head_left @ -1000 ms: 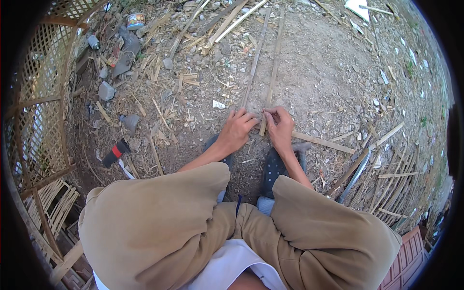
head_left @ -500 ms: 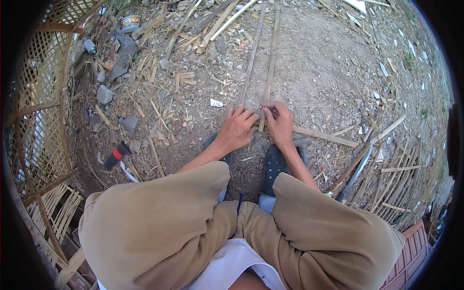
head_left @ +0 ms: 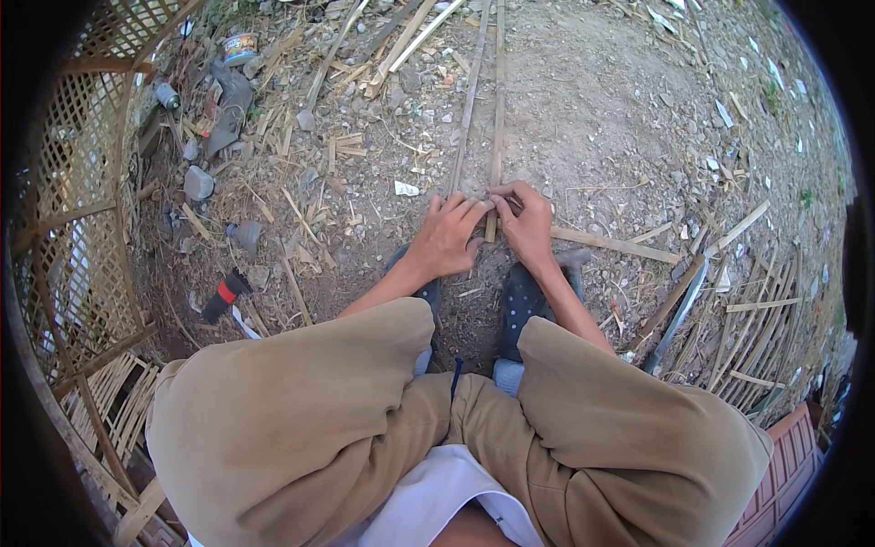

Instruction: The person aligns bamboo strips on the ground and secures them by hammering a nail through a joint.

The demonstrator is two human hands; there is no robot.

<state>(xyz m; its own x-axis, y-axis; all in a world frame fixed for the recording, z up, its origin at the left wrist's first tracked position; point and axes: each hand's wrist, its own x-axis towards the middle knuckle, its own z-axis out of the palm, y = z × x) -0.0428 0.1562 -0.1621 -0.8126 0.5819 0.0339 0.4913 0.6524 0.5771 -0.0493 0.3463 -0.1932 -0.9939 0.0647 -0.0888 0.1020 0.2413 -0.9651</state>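
Two long, thin wooden strips (head_left: 499,100) run away from me over the dirt, nearly side by side. My left hand (head_left: 444,237) bends over the near end of the left strip (head_left: 468,118), its fingers curled and partly hiding it. My right hand (head_left: 529,228) is closed in a pinch beside the near end of the right strip, its thumb and forefinger meeting my left fingertips. What the fingertips grip is too small to make out. The right strip's end shows just below the fingertips. Another flat strip (head_left: 615,244) lies to the right of my right hand.
A machete-like blade (head_left: 679,314) lies on the right near a pile of thin sticks (head_left: 766,314). At left are a knife handle with a red band (head_left: 226,296), stones (head_left: 198,183), a tub (head_left: 240,48) and a lattice panel (head_left: 82,182). Dark dotted shoes (head_left: 524,301) are below my hands.
My right hand's fingertips have come closer to my left fingers and now meet them. The far part of the right strip has swung left, nearer the other strip.
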